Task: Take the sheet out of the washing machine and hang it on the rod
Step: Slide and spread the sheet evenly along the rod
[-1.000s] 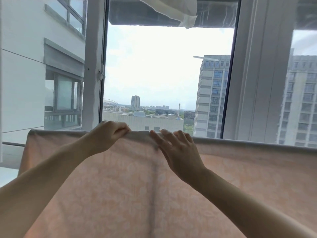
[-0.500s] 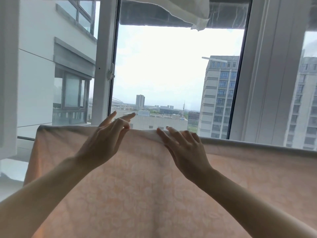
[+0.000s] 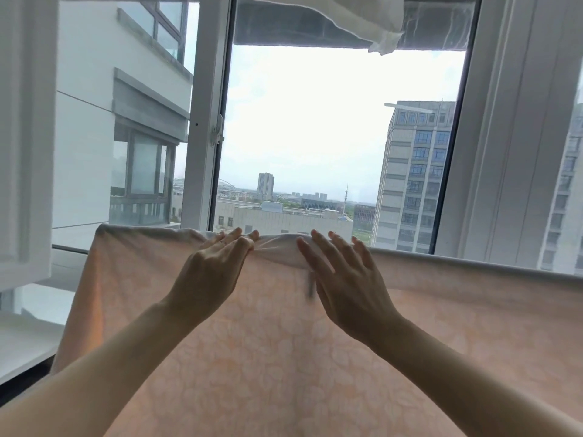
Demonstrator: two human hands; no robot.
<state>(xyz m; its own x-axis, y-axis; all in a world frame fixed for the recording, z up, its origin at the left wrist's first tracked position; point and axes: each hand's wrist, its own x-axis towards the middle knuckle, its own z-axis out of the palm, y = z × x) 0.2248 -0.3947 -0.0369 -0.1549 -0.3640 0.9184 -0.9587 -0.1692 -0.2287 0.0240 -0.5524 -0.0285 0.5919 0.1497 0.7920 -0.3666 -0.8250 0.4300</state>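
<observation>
Left hand (image 3: 208, 275) | right hand (image 3: 344, 285) | flat on sheet (image 3: 268, 357) top fold

We look from head height, close behind the hung sheet (image 3: 252, 357), facing the window (image 3: 331, 137) ahead.

window: white frame (image 3: 206, 115), sash open left | outside: overcast sky, grey high-rise (image 3: 413, 171), low rooftops, adjoining white building (image 3: 94, 121) | top: white cloth (image 3: 362, 14) hanging | light: bright daylight
</observation>
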